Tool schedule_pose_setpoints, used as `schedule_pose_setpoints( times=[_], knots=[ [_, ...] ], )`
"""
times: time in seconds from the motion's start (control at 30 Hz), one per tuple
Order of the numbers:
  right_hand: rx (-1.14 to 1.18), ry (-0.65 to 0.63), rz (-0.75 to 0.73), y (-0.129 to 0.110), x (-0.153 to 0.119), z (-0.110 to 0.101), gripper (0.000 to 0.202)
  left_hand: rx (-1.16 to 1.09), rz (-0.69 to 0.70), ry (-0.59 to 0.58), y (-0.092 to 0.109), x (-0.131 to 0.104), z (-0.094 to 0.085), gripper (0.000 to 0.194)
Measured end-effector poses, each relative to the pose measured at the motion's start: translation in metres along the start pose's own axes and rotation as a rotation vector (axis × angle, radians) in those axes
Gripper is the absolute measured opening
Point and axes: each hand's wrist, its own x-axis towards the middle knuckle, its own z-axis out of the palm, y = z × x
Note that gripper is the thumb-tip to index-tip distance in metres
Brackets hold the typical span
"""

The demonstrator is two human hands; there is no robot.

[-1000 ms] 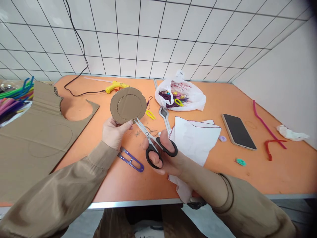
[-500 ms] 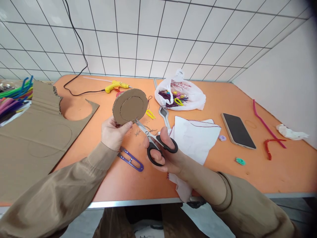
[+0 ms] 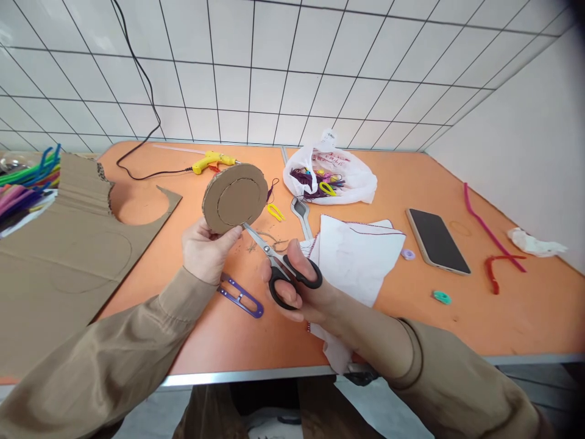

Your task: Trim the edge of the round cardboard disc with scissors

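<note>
My left hand (image 3: 206,251) grips a round cardboard disc (image 3: 241,201) by its lower edge, thumb in front and fingers behind. A smaller circle shows on the disc's face. My right hand (image 3: 304,281) has its fingers through the black handles of a pair of scissors (image 3: 267,249). The blades are nearly together, their tips at the disc's lower edge near my left thumb; I cannot tell whether they cut into it. Below the hands lies a purple thread snipper (image 3: 241,296). Thin brown scraps (image 3: 265,239) lie on the table behind the scissors.
At left is a large cardboard sheet (image 3: 55,305) with pipe cleaners (image 3: 31,189) on it. A yellow glue gun (image 3: 211,161) with its cord lies behind the disc. A white bag (image 3: 356,180), white cloth (image 3: 361,256), phone (image 3: 437,241) and red pipe cleaner (image 3: 492,274) lie rightward.
The disc and both hands have shifted slightly left in the picture. The scissor blades have drawn closer together, and their tips sit a little lower against the disc's edge.
</note>
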Motion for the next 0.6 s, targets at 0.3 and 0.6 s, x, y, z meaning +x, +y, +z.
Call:
schedule_pose_setpoints(
  times=[0.3, 0.6],
  knots=[
    [-0.007, 0.040, -0.003, -0.002, -0.001, 0.003, 0.059, -0.025, -0.009, -0.017, 0.000, -0.001, 0.001, 0.023],
    [-0.032, 0.009, 0.079, -0.002, -0.007, 0.001, 0.067, -0.133, -0.207, 0.000, -0.007, 0.024, -0.011, 0.030]
  ],
)
